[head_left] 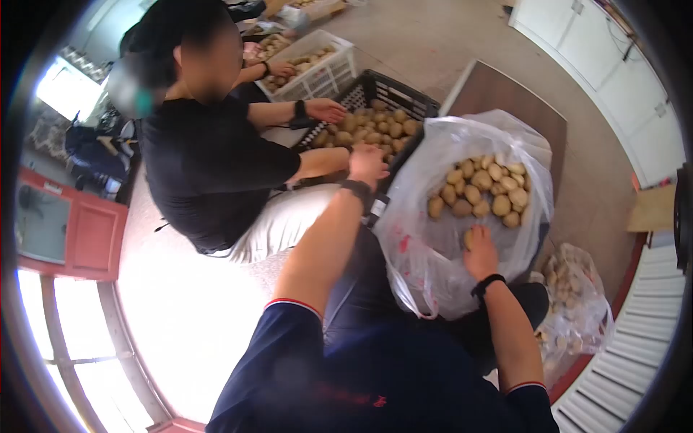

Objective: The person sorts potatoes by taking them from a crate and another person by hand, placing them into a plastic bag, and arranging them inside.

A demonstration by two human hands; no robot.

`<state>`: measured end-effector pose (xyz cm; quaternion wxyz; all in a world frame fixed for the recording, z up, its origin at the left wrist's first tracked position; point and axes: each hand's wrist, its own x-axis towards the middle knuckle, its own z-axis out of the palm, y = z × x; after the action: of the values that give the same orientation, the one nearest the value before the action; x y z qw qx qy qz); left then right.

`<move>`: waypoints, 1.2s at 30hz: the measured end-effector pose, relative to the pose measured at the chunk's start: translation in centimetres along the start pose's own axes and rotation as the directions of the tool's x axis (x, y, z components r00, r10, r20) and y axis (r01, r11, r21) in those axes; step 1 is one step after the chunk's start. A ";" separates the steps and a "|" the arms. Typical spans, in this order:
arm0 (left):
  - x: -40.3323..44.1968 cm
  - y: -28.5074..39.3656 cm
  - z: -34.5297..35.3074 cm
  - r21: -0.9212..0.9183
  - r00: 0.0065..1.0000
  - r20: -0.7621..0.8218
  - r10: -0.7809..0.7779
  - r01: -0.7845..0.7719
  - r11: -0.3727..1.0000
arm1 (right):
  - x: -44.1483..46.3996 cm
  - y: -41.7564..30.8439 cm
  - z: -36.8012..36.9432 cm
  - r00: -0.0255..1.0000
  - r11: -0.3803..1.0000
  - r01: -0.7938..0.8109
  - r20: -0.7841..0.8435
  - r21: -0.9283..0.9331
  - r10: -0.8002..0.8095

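My left hand (368, 164) is at the near side of a black plastic crate (422, 103) of brown potatoes (372, 128). Its fingers are curled downward, and what they hold, if anything, is hidden. Inside a clear plastic bag (411, 252), open at the top, my right hand (481, 254) is closed around a potato (468, 239), which shows beside the fingers. Several lighter potatoes (482, 186) lie in the bag just beyond that hand.
At my left sits a co-worker in black (209, 159), one hand (326, 110) over the crate. Behind it stands a white crate (317, 83) of potatoes, with another person's hand (281, 68). Another filled clear bag (574, 296) rests on the floor at right, near a white radiator (628, 346).
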<state>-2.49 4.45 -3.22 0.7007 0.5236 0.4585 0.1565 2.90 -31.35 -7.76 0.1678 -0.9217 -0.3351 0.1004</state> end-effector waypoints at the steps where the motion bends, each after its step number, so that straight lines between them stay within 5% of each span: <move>1: 0.4 0.1 -0.1 0.038 0.998 0.053 -0.029 0.027 0.999 | 0.2 -0.3 0.0 1.000 1.000 0.026 -0.002 0.015 -0.026; 8: -1.2 0.5 2.0 0.081 0.971 0.232 -0.062 0.045 0.996 | 1.2 0.0 0.1 0.989 0.973 -0.134 -0.043 0.188 0.144; 10: -1.1 0.1 2.6 0.115 0.951 0.302 -0.071 0.038 0.993 | 2.0 0.0 0.9 0.976 0.963 -0.021 -0.203 0.268 0.078; 14: -1.6 0.1 3.6 0.191 0.900 0.420 -0.121 0.043 0.981 | 3.0 -2.2 -0.7 0.975 0.933 -0.106 -0.147 0.343 0.164; 16: -2.1 0.4 3.7 0.216 0.876 0.461 -0.144 0.047 0.975 | 3.3 -4.1 -2.9 0.924 0.576 -0.376 0.247 0.726 0.293; 17: -2.4 0.5 3.8 0.235 0.852 0.497 -0.165 0.051 0.971 | 3.6 -4.5 -2.9 0.923 0.573 -0.377 0.245 0.728 0.297; 19: -2.6 0.5 4.1 0.263 0.837 0.515 -0.187 0.053 0.963 | 3.9 -5.1 -2.8 0.916 0.235 -0.378 0.325 0.896 0.235; 25: -3.8 0.9 4.5 0.319 0.767 0.602 -0.222 0.024 0.947 | 5.4 -7.5 -4.7 0.912 0.006 -0.402 0.400 0.916 0.092; 30: -5.4 1.8 4.8 0.335 0.695 0.669 -0.263 0.033 0.942 | 7.1 -8.5 -4.7 0.937 0.066 -0.349 0.347 0.935 0.037; 32: -4.6 1.2 4.7 0.275 0.529 0.805 -0.269 0.069 0.959 | 7.3 -9.2 -5.1 0.942 0.127 -0.336 0.332 0.933 0.051; 36: -4.8 1.3 4.8 0.302 0.533 0.799 -0.280 0.047 0.952 | 7.8 -9.0 -4.3 0.957 0.129 -0.289 0.289 0.949 0.015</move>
<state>-0.85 -1.21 0.37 0.7754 0.5708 0.1338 -0.2348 4.83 -20.83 -0.93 0.6803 -0.6001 -0.1073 0.4070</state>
